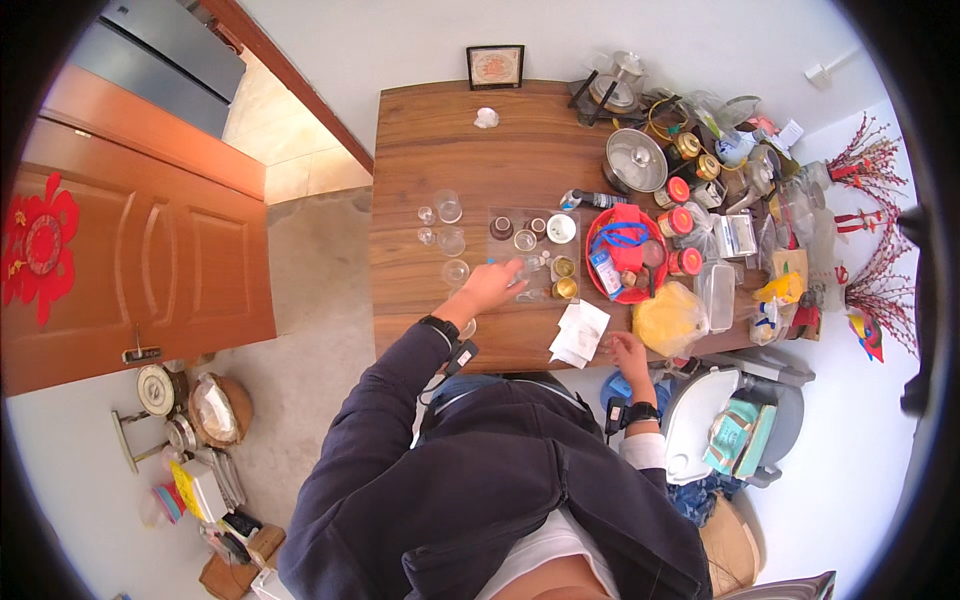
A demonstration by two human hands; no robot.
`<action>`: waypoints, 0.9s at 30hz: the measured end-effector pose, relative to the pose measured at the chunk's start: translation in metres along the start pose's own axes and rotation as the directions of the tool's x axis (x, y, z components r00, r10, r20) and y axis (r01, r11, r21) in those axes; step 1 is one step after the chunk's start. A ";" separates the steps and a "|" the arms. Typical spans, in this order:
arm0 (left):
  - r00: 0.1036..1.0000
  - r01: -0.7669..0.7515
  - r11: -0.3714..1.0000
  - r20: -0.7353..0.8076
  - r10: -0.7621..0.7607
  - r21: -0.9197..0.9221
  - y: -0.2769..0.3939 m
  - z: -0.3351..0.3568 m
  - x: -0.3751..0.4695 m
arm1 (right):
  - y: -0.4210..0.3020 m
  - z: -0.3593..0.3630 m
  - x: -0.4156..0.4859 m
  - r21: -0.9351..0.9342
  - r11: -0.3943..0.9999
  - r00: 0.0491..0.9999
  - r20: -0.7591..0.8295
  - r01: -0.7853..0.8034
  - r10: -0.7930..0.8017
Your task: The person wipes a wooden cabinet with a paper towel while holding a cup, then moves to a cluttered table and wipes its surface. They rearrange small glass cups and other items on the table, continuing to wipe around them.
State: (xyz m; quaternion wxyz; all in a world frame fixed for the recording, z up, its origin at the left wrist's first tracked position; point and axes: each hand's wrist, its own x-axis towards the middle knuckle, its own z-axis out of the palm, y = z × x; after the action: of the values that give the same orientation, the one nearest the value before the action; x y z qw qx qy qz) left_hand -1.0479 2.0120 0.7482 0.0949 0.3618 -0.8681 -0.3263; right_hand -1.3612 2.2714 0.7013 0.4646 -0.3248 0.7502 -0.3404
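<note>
My left hand (pixel 491 286) reaches over the left edge of a clear tray (pixel 536 294), its fingers beside small clear glass pieces; whether it grips one cannot be told. On the tray stand a white cup (pixel 561 229), small dark-brown cups (pixel 501 228), a gold-coloured cup (pixel 565 288) and other small vessels. Left of the tray, clear glass cups (pixel 451 241) stand in a column, with small glass pieces (pixel 426 216) beside them. My right hand (pixel 626 352) is at the table's near edge, right of folded white papers (pixel 580 334), its fingers spread and apparently holding nothing.
A red basket (pixel 600 289) of small items, a yellow plastic bag (pixel 670 319), red-lidded jars (pixel 679 221) and a lidded steel pot (pixel 636 160) crowd the right of the wooden table (pixel 427 157). A framed picture (pixel 496 67) and crumpled white tissue (pixel 486 118) are at the back.
</note>
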 end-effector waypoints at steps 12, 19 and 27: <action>0.692 0.165 0.822 -0.530 -0.490 -0.545 -0.038 -0.066 -0.076 | -0.010 0.016 0.045 -0.054 0.993 0.990 0.103 0.105 -0.100; 0.688 0.382 0.802 -0.438 -0.578 -0.459 -0.102 -0.049 -0.089 | -0.024 0.021 0.041 -0.027 0.998 0.992 0.115 0.050 -0.047; 0.726 0.480 0.840 -0.422 -0.543 -0.253 -0.138 -0.023 -0.070 | -0.022 0.020 0.031 0.018 0.998 0.996 0.069 0.063 -0.064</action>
State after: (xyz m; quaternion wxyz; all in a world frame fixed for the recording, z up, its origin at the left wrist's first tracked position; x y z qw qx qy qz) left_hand -0.9102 1.9764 0.6827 0.2347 0.6493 -0.6608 -0.2943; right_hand -1.3505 2.2299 0.6981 0.4817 -0.3565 0.7203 -0.3494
